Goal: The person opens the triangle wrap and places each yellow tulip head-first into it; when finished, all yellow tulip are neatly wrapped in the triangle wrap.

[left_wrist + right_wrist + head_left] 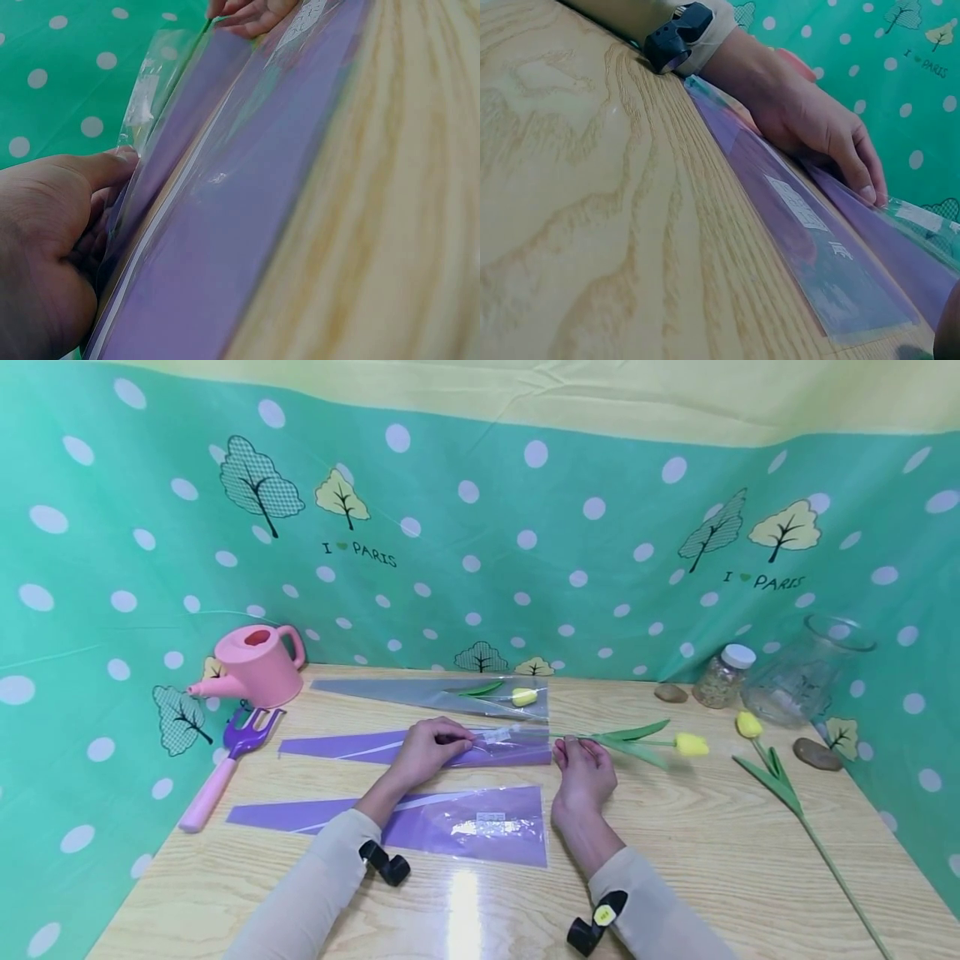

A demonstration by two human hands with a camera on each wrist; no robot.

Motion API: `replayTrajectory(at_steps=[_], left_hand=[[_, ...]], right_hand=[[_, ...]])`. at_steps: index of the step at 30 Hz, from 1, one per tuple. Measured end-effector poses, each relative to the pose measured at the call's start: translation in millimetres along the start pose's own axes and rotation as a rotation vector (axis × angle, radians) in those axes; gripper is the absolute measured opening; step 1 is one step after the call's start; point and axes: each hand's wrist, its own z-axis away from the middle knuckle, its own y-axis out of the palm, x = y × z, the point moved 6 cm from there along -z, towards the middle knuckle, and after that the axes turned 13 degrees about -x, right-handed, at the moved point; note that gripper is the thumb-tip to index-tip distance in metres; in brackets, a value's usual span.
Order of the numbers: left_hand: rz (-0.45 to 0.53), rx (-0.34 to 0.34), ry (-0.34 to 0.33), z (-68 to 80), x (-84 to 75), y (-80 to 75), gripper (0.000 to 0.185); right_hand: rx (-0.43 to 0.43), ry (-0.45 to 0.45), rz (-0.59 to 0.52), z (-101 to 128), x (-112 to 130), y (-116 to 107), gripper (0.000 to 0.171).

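Note:
My left hand point(426, 750) pinches the raised clear film of the middle purple flower sleeve point(322, 747) between thumb and fingers. In the left wrist view, that thumb point(116, 166) presses against the lifted film edge. At the sleeve's wide right end, my right hand point(583, 777) pinches the green stem of a yellow tulip point(690, 743). The tulip's leaves and bloom point right, while its stem runs left along the sleeve's mouth; the stem's tip is hard to make out. In the right wrist view, my right hand point(949, 322) shows only at the edge.
A second purple sleeve point(487, 847) lies in front. Behind, a grey sleeve point(390, 692) holds a yellow tulip point(524, 697). A watering can point(258, 668) and hand fork point(225, 772) lie left. At right are a loose tulip point(780, 781), jar point(722, 677), glass vase point(787, 693) and stones point(817, 753).

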Motion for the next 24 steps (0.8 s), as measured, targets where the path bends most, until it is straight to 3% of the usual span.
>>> replayTrajectory(at_steps=[24], left_hand=[[-0.018, -0.001, 0.013, -0.6, -1.5, -0.1, 0.014]], right_hand=[[-0.028, 0.028, -0.043, -2.4, -1.1, -0.1, 0.010]])
